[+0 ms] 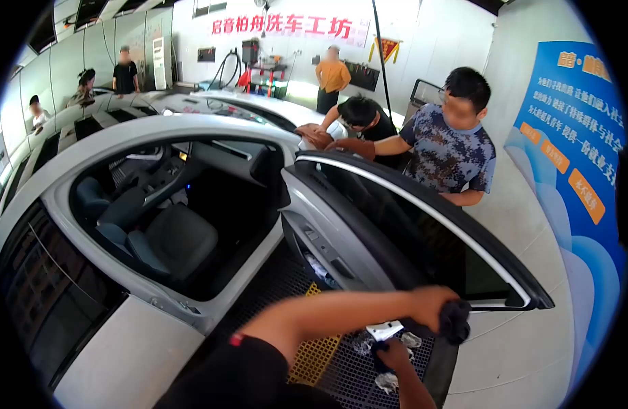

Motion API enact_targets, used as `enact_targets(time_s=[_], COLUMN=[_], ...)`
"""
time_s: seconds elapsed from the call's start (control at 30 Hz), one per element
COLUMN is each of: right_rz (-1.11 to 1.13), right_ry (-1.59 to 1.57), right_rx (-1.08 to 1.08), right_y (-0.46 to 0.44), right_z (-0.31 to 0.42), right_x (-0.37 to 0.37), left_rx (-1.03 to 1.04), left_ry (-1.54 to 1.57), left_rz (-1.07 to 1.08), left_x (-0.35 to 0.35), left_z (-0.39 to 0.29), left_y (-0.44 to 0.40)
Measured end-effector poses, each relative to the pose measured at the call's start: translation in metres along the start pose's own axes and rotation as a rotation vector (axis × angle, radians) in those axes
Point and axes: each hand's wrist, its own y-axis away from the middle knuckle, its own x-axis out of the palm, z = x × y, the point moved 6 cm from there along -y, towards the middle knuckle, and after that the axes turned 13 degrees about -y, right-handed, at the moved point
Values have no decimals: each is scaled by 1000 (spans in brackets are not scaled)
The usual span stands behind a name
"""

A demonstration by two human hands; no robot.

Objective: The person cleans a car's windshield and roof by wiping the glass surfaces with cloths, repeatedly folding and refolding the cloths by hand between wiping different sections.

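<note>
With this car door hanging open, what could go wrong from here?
The open door might swing and knock the left hand, which grips a dark cloth by its edge, or the person in the camouflage shirt close beside it. Crumpled white pieces lie on the floor grating near the right hand; stepping on one could cause a slip.

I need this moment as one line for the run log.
left hand holds dark cloth by car door | right hand holds another dark cloth, lower | door open | person beside door
</note>
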Motion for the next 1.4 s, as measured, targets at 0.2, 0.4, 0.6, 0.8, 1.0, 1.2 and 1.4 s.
enact_targets(time_s=[0.2,0.4,0.6,0.8,1.0,1.2,1.4], right_rz=[426,864,836,622,1187,788,827], right_ry=[-737,-1230,-2207,-2233,-1924,-1288,-564], right_rx=[109,-491,-515,-476,-151,324,-117], right_y=[-160,-354,-592,-809,-833,-859,-859], right_z=[90,350,553,684,732,680,747], right_x=[20,57,76,98,171,165,156], left_rx=[-426,-875,-1293,-1360,-1526,-1805,-1950], left_ry=[-64,-1211,-1845,-1765,-1717,-1663,-1608], left_rz=[-24,-546,-255,-172,-136,-13,-26], left_x=[-276,-605,-788,-844,-822,-825,-833], left_z=[65,19,50,75,130,136,118], left_y=[152,366,533,593,587,575,559])
